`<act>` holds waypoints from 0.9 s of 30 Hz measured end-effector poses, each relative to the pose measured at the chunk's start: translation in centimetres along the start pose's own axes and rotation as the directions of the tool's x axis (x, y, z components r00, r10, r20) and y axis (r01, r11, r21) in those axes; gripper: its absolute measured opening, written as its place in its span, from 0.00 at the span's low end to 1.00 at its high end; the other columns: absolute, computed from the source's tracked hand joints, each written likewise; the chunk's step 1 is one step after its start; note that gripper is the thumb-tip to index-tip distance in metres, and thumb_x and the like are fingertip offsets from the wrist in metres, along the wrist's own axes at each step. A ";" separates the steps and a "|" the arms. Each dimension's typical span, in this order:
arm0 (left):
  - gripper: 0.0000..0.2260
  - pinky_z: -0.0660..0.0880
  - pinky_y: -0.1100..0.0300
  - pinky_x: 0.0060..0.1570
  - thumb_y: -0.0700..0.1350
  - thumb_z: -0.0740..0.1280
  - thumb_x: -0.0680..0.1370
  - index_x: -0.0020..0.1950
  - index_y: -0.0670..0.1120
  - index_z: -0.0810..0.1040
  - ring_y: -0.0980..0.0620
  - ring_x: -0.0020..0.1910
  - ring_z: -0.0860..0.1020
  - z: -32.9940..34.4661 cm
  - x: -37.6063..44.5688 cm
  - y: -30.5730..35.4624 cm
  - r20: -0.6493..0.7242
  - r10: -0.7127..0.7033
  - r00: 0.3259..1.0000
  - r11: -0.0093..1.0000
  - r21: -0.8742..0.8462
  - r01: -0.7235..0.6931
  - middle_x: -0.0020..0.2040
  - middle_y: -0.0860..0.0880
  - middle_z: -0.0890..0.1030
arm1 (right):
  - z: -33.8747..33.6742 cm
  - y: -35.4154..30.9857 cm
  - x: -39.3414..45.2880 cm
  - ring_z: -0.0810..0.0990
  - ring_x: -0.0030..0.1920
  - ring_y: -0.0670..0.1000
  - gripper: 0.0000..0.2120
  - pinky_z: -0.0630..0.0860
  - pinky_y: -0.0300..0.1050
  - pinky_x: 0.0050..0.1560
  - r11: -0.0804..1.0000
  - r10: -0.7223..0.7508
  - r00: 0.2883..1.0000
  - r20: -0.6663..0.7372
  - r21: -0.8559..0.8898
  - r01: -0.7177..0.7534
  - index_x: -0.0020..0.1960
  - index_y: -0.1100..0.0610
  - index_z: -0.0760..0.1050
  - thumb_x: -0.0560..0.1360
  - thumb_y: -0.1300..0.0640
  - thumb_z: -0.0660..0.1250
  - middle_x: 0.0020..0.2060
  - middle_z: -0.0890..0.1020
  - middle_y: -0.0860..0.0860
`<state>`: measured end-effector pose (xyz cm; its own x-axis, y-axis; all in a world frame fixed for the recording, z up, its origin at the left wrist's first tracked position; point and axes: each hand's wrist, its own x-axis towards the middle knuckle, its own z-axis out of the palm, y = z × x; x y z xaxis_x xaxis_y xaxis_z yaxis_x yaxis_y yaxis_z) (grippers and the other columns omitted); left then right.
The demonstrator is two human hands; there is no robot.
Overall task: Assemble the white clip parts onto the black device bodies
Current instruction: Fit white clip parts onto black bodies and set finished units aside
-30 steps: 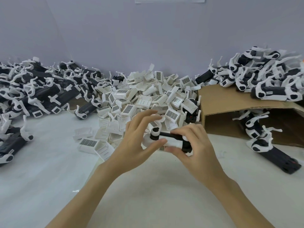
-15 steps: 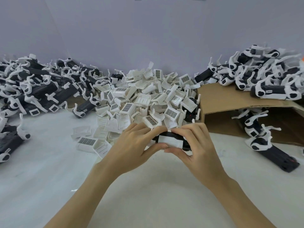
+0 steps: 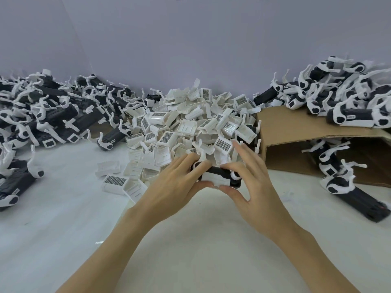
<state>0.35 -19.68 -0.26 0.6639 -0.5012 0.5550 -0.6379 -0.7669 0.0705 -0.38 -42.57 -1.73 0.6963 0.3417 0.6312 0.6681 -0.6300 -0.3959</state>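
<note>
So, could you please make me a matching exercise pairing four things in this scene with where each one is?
Things:
1. heap of loose white plastic clip parts
2. brown cardboard box
3. black device body with white clip
4. single white clip part lying apart

Places:
A. between both hands
B. centre, by the wall
C. right of the heap
D. on the table, left of the heap

Pairs: 1-B, 2-C, 3-A, 4-D

clip pile [image 3: 190,123] centre back, device heap [image 3: 48,115] left, cardboard box [image 3: 296,132] right

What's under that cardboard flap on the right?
Under the cardboard flap, several black device bodies with white clips lie in shadow. How far the pile runs back is hidden by the flap.
</note>
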 end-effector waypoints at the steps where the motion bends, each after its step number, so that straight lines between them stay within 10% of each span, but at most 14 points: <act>1: 0.20 0.78 0.46 0.50 0.54 0.59 0.88 0.67 0.40 0.79 0.42 0.48 0.75 0.1 0.0 0.0 -0.007 0.003 1.000 1.000 -0.005 -0.003 0.54 0.44 0.75 | 0.1 -0.1 0.0 0.59 0.82 0.52 0.17 0.63 0.53 0.79 1.000 -0.015 1.000 -0.008 -0.015 0.015 0.66 0.58 0.78 0.80 0.53 0.71 0.78 0.69 0.50; 18: 0.14 0.74 0.47 0.51 0.49 0.57 0.89 0.66 0.42 0.75 0.40 0.50 0.74 0.3 0.1 1.0 -0.185 0.054 0.981 0.994 -0.082 -0.070 0.54 0.43 0.75 | -0.7 -1.1 0.1 0.76 0.63 0.53 0.14 0.73 0.43 0.65 1.000 -0.021 0.995 -0.102 0.009 0.022 0.62 0.61 0.79 0.78 0.61 0.74 0.58 0.81 0.49; 27: 0.14 0.74 0.49 0.55 0.51 0.63 0.87 0.69 0.46 0.79 0.44 0.54 0.76 0.8 0.0 0.6 -0.199 0.078 0.977 0.997 -0.013 -0.082 0.57 0.46 0.79 | -0.2 -0.6 -0.1 0.76 0.63 0.49 0.25 0.76 0.49 0.62 0.994 0.094 0.994 0.048 -0.069 -0.090 0.70 0.52 0.74 0.76 0.46 0.74 0.60 0.80 0.44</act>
<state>0.28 -20.52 -0.87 0.5213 -0.4698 0.7124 -0.6953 -0.7179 0.0354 -0.90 -42.39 -1.38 0.7675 0.3140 0.5589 0.5828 -0.7050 -0.4041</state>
